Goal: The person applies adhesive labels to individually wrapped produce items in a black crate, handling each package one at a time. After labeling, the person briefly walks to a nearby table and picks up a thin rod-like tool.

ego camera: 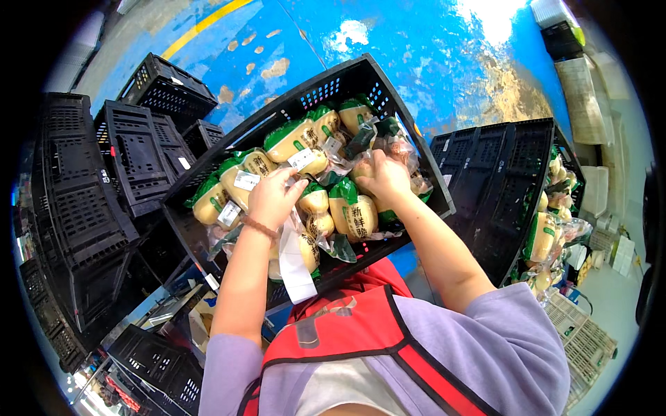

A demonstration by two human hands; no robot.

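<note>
Before me a black perforated plastic crate (364,65) stands tilted in view. Clear-and-green printed bags of pale-yellow root vegetables (354,213), apparently lotus root, fill it; several carry white stickers. My left hand (273,195), a brown bead bracelet at its wrist, is over the bags at the crate's left middle. A white paper label strip (296,262) hangs from under its palm across the near rim. Beside its fingertips lies a white printed sticker (302,158) on a bag. My right hand (384,179) grips a bag at the crate's right side; its fingertips are partly hidden.
Stacked black crates (83,203) stand at the left. At the right, another black crate (494,171) sits by more bagged vegetables (543,236). A beige crate (583,327) lies at lower right. Beyond is a worn blue floor (312,47) with a yellow line (205,23).
</note>
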